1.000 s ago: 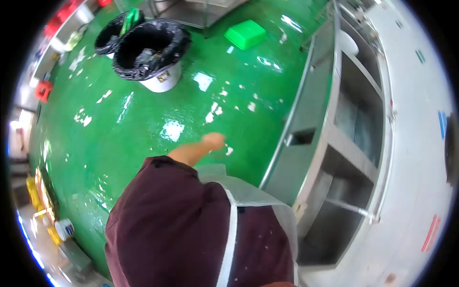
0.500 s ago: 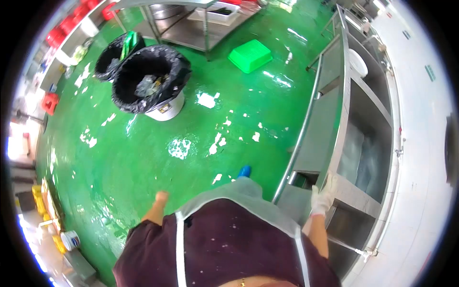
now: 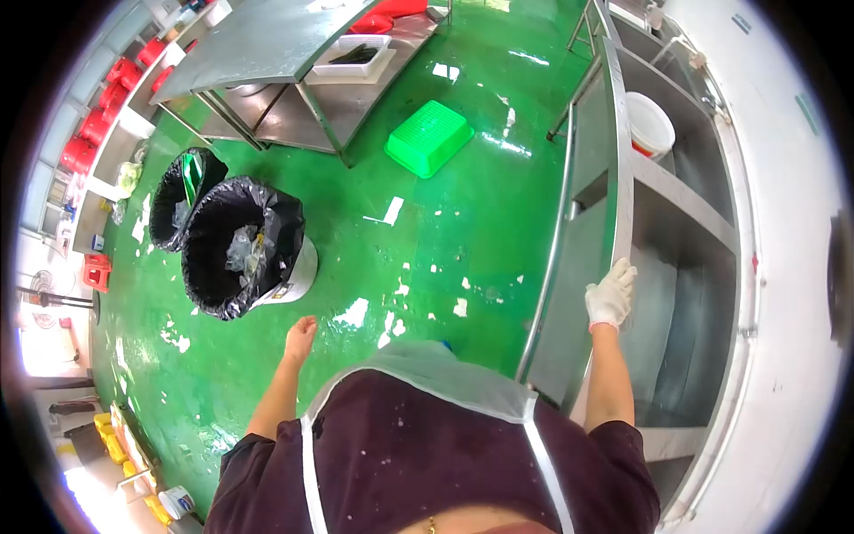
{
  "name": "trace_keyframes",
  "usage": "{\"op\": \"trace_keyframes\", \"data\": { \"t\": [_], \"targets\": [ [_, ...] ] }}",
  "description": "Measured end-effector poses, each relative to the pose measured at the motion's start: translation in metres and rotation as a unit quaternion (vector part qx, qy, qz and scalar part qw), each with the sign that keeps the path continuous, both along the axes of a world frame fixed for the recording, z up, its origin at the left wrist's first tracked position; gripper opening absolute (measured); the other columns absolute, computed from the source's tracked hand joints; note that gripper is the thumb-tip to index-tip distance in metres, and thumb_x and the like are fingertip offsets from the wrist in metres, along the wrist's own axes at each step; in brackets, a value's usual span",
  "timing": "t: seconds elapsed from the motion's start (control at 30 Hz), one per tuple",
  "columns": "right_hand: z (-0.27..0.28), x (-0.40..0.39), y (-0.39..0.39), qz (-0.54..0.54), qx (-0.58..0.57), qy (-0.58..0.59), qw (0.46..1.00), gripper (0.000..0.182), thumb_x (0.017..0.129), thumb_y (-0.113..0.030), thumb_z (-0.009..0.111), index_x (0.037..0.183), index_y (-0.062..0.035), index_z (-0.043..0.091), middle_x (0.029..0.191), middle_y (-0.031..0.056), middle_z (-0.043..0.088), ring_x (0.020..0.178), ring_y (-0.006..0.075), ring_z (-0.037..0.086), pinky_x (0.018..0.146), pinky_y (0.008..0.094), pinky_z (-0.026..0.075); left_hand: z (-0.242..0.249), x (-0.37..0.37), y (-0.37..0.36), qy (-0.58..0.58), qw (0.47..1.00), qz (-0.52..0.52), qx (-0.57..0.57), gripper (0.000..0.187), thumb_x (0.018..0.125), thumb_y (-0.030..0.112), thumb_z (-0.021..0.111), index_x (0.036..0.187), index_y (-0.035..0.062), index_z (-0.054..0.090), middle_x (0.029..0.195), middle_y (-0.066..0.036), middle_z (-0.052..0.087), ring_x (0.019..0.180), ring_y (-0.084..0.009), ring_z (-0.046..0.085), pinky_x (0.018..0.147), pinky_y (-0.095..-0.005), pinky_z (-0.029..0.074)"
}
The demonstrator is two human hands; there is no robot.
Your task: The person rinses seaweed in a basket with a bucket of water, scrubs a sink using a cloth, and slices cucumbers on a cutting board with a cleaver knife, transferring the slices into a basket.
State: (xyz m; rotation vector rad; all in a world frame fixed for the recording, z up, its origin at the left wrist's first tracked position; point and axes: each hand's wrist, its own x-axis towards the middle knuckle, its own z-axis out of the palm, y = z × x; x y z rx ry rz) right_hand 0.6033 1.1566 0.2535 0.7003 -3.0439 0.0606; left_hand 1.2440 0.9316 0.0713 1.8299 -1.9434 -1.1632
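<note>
My left hand (image 3: 301,338) is bare and hangs over the wet floor, its fingers curled loosely together with nothing visible in them. The black-lined bin (image 3: 285,231) is the thing closest to it. A white glove covers my right hand (image 3: 611,295), which lies over the near rim of the steel sink (image 3: 621,200). The gloved fingers point forward and look stretched out, and no loose object shows in them. Just beyond the hand is a deep sink basin (image 3: 663,329). A translucent apron (image 3: 418,374) hangs at my front.
A second lined bin (image 3: 165,214) stands behind the first. An upturned green basket (image 3: 430,138) lies on the green floor (image 3: 374,267) among white scraps. Ahead is a steel table (image 3: 258,53) with a white tray (image 3: 356,67) on its lower shelf. A white tub (image 3: 652,125) sits in the far basin.
I have moved forward along the sinks; bins, basket and table sit nearer or lower in view. My right hand is farther forward along the rim, and my left forearm shows more.
</note>
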Motion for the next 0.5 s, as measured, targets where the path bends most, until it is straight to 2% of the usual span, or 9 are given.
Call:
{"op": "trace_keyframes", "data": {
  "t": [0.07,0.17,0.23,0.27,0.33,0.37,0.43,0.5],
  "targets": [
    [0.002,-0.037,-0.037,-0.007,-0.015,-0.018,1.000,0.084,0.080,-0.021,0.071,0.148,-0.0028,0.026,0.147,0.0256,0.036,0.130,0.0378,0.045,0.104,0.0433,0.043,-0.002,-0.023,-0.021,0.038,0.999,0.018,0.015,0.034,0.092,0.027,0.060,0.120,0.0091,0.065,0.109,-0.014,0.071,0.097,-0.0261,0.068,0.086,-0.0356,0.053],
    [0.042,-0.060,-0.094,-0.128,-0.083,-0.134,0.979,0.087,0.078,-0.021,0.074,0.149,-0.0033,0.026,0.143,0.0259,0.043,0.130,0.0377,0.046,0.105,0.0427,0.042,0.001,-0.054,-0.034,-0.087,0.988,-0.092,0.085,0.035,0.092,0.028,0.060,0.122,0.0105,0.065,0.110,-0.011,0.071,0.099,-0.0249,0.067,0.089,-0.0356,0.051],
    [0.022,-0.082,-0.108,-0.130,-0.082,-0.106,0.982,0.089,0.077,-0.022,0.075,0.149,-0.0033,0.026,0.142,0.0260,0.044,0.131,0.0376,0.045,0.107,0.0416,0.040,0.002,-0.071,-0.045,-0.094,0.971,-0.176,0.130,0.032,0.091,0.027,0.060,0.119,0.0122,0.066,0.109,-0.012,0.070,0.097,-0.0254,0.067,0.087,-0.0372,0.052],
    [0.012,-0.085,-0.104,-0.132,-0.075,-0.093,0.984,0.090,0.077,-0.022,0.076,0.150,-0.0033,0.026,0.142,0.0261,0.045,0.132,0.0376,0.044,0.108,0.0410,0.038,-0.008,-0.072,-0.051,-0.101,0.958,-0.218,0.154,0.032,0.091,0.028,0.060,0.117,0.0124,0.067,0.107,-0.013,0.070,0.095,-0.0258,0.068,0.086,-0.0379,0.052],
    [0.012,-0.085,-0.108,-0.122,-0.090,-0.103,0.983,0.098,0.074,-0.025,0.079,0.152,-0.0050,0.022,0.146,0.0228,0.041,0.134,0.0368,0.043,0.109,0.0416,0.038,-0.075,-0.057,-0.076,-0.117,0.946,-0.261,0.154,0.031,0.089,0.030,0.060,0.113,0.0129,0.069,0.103,-0.014,0.071,0.092,-0.0264,0.068,0.084,-0.0393,0.052],
    [0.009,-0.086,-0.111,-0.138,-0.083,-0.099,0.982,0.099,0.074,-0.025,0.079,0.152,-0.0050,0.022,0.147,0.0228,0.040,0.135,0.0368,0.041,0.109,0.0413,0.038,-0.128,-0.046,-0.095,-0.134,0.946,-0.268,0.121,0.030,0.089,0.032,0.060,0.111,0.0131,0.069,0.101,-0.015,0.071,0.091,-0.0268,0.068,0.083,-0.0401,0.053],
    [0.009,-0.090,-0.118,-0.161,-0.061,-0.097,0.980,0.099,0.074,-0.027,0.079,0.152,-0.0052,0.022,0.148,0.0224,0.038,0.136,0.0365,0.040,0.109,0.0407,0.038,-0.186,-0.046,-0.143,-0.171,0.952,-0.247,0.056,0.030,0.088,0.034,0.060,0.107,0.0136,0.071,0.096,-0.016,0.071,0.088,-0.0274,0.069,0.080,-0.0415,0.053],
    [0.015,-0.091,-0.134,-0.192,-0.037,-0.104,0.975,0.098,0.075,-0.030,0.079,0.151,-0.0055,0.023,0.148,0.0220,0.038,0.135,0.0359,0.040,0.108,0.0404,0.038,-0.133,-0.092,-0.213,-0.158,0.968,-0.163,0.106,0.031,0.088,0.033,0.058,0.106,0.0115,0.070,0.094,-0.016,0.071,0.084,-0.0298,0.068,0.077,-0.0420,0.053]
  ]
}}
